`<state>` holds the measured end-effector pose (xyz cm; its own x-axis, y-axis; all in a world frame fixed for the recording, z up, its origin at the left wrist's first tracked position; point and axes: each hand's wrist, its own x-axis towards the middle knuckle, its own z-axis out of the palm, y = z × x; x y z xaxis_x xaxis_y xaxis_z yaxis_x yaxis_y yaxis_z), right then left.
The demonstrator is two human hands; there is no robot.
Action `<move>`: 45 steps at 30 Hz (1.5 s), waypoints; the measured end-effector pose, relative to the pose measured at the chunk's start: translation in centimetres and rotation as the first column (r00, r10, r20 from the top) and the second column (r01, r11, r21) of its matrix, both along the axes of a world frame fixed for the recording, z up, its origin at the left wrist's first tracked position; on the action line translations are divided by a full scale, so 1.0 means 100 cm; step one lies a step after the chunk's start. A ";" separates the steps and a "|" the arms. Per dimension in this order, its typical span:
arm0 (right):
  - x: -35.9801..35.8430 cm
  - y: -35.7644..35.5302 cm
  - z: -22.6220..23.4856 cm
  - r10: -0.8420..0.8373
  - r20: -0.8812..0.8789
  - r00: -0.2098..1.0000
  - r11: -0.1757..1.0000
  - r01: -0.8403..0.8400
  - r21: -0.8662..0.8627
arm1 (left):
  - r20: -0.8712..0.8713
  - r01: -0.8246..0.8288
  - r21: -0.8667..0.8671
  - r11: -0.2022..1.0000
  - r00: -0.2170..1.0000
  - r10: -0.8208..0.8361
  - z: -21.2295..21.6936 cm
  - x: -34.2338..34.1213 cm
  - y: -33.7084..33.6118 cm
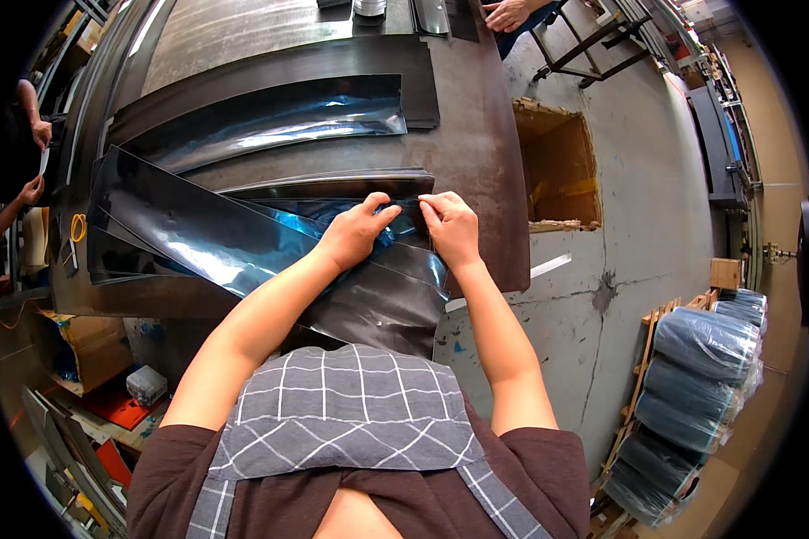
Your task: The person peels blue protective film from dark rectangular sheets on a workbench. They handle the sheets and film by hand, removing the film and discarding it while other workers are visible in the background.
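Long, dark, glossy plastic sheets (175, 225) lie overlapping on the worktable in front of me, some hanging over its near edge. My left hand (360, 234) is closed over a crumpled, shiny bluish film (385, 238), its fingers curled. Close beside it, my right hand (451, 229) pinches the right-hand corner of a dark sheet between thumb and fingers. Just beyond both hands rests a stack of dark strips (333, 186). A duller dark sheet (377, 305) slopes down between my forearms toward my checked apron.
More dark strips (270, 121) lie farther across the metal worktable (481, 162). An open cardboard box (557, 166) stands right of it. Yellow-handled scissors (78, 229) lie at left. Plastic-wrapped rolls (697, 377) sit on a pallet. Other people's hands show at far left and top.
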<state>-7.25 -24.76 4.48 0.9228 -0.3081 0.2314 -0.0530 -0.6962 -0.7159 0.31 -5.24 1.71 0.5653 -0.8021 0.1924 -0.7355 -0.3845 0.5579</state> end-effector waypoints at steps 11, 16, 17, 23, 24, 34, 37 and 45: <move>0.000 -0.001 -0.015 0.122 0.082 0.989 0.903 -0.076 -0.424 | -0.142 0.157 0.214 0.964 0.982 -0.129 0.020 -0.007 0.002; -0.001 0.007 -0.004 0.111 0.040 0.993 0.898 -0.083 -0.432 | -0.195 0.146 0.235 0.961 0.976 -0.100 0.025 -0.012 -0.003; -0.001 0.007 -0.005 0.114 0.055 0.992 0.877 -0.074 -0.475 | -0.194 0.160 0.269 0.950 0.975 -0.109 0.025 -0.012 -0.004; -0.012 0.014 -0.004 0.214 0.065 0.975 0.850 -0.153 -0.504 | -0.179 0.136 0.234 0.963 0.979 -0.095 0.018 -0.015 -0.002; -0.009 0.013 0.002 0.188 0.102 0.977 0.865 -0.116 -0.488 | -0.164 0.124 0.219 0.968 0.982 -0.089 0.018 -0.015 -0.002; -0.001 0.014 -0.001 -0.025 -0.022 0.999 0.933 0.032 0.359 | -0.227 0.127 -0.029 0.992 0.965 -0.130 0.014 -0.010 -0.001; 0.004 0.004 -0.018 0.078 -0.223 0.972 0.956 -0.010 0.294 | -0.379 -0.092 -0.346 0.934 0.924 -0.049 0.019 -0.001 -0.013; 0.006 -0.008 -0.005 0.197 -0.386 0.901 0.957 -0.091 0.275 | -0.059 -0.241 -0.347 0.906 0.970 0.235 0.012 0.015 -0.016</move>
